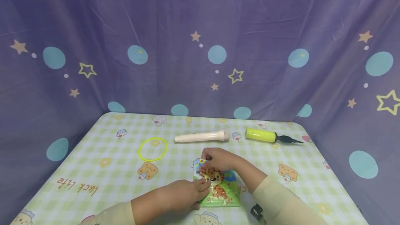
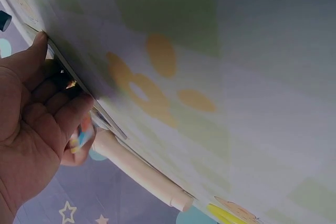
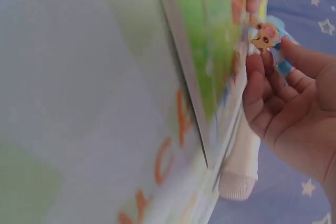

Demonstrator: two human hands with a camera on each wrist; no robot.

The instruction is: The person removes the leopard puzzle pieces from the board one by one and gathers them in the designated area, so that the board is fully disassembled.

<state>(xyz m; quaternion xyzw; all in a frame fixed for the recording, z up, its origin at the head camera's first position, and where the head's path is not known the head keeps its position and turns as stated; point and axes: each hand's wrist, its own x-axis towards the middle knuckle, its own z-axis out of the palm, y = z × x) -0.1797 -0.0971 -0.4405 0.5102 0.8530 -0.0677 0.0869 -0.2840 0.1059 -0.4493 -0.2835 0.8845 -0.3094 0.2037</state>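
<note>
A flat picture puzzle (image 1: 231, 192) with a spotted leopard cub on green lies near the table's front middle. My left hand (image 1: 184, 194) holds its left edge, fingertips over the picture. In the left wrist view, that hand's fingers (image 2: 79, 108) bend at the thin board edge. Over the puzzle's upper left part is my right hand (image 1: 220, 159), palm down. Seen from the right wrist, this hand pinches a small puzzle piece (image 3: 266, 36) with a cartoon face and blue parts, between thumb and fingers. The right hand hides the puzzle's upper left corner in the head view.
Behind the puzzle lies a pale pink microphone-shaped stick (image 1: 201, 136). A yellow hand pump (image 1: 260, 135) with a black nozzle is at the back right. Left of the stick is a thin yellow ring (image 1: 140, 148). A purple curtain (image 1: 175, 27) hangs beyond the checked tablecloth (image 1: 118, 141).
</note>
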